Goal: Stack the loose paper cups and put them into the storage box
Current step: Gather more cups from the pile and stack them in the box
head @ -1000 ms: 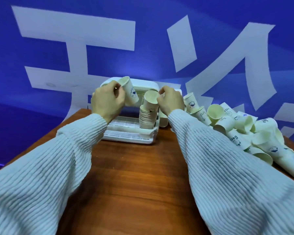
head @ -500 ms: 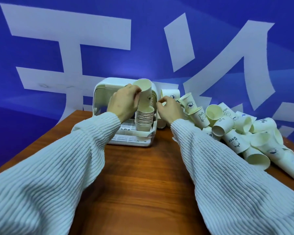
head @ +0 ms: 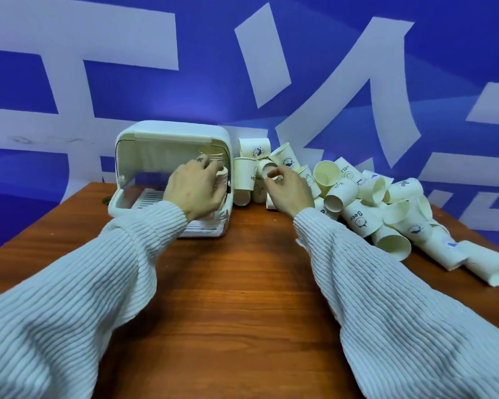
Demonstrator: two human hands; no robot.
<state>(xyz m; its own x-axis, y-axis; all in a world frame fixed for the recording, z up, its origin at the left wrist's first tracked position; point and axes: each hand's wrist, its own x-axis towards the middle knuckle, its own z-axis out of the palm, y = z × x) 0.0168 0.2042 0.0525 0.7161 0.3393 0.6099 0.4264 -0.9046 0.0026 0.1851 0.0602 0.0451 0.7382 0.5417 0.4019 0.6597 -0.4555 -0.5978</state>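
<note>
The white storage box (head: 167, 131) stands open at the table's far left, its front facing me. Inside at its right side stands a stack of paper cups (head: 213, 159), mostly hidden behind my left hand (head: 195, 187), whose fingers wrap around the stack. Just right of the box, my right hand (head: 288, 188) pinches a single loose cup (head: 267, 168) by its rim, tipped toward me. A heap of loose white cups (head: 366, 208) with small printed pictures lies across the right of the table.
The brown wooden table (head: 236, 283) runs from the box toward me. Behind it hangs a blue banner with large white characters (head: 343, 90). Some cups (head: 490, 266) lie near the table's right edge. Both forearms wear white ribbed sleeves.
My left hand has pushed its cup down onto the stack and moved the stack deeper into the box. My right hand left the stack, went right and took a loose cup.
</note>
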